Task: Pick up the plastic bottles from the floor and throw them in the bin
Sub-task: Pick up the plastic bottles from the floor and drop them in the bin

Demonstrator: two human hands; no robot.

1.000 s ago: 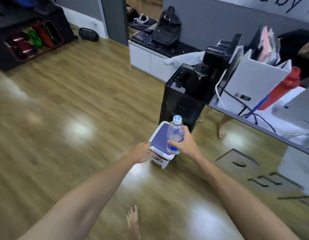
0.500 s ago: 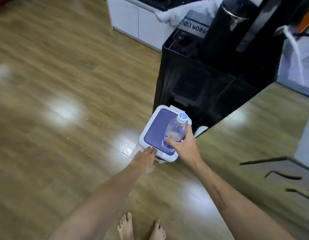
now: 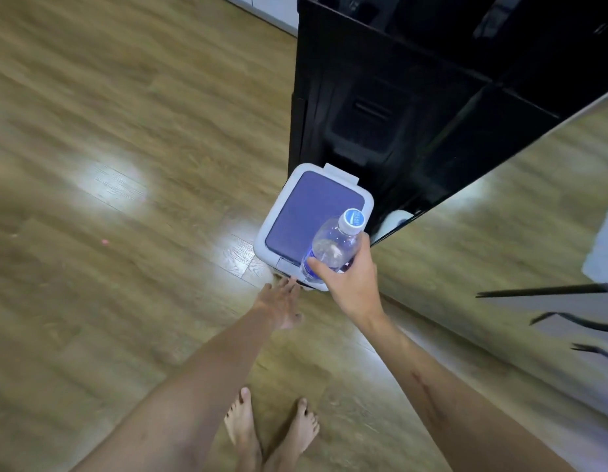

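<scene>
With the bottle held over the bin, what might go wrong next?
The white bin's purple lid looks closed, so the clear plastic bottle with a blue cap, gripped by the right hand, would likely bounce off if released now. The left hand, fingers straight near the front latch, may miss it.

The bin (image 3: 313, 212) stands on the wooden floor (image 3: 108, 165), its lid down, directly in front of a tall cabinet (image 3: 381, 97) that rises behind it. The right hand (image 3: 350, 284) holds the plastic bottle (image 3: 333, 248) above the bin's near right corner, cap pointing away from the person. The left hand (image 3: 278, 301) reaches to the bin's near edge, left of the bottle. Two bare feet (image 3: 272, 430) stand on the floor nearer the person, between the forearms.
</scene>
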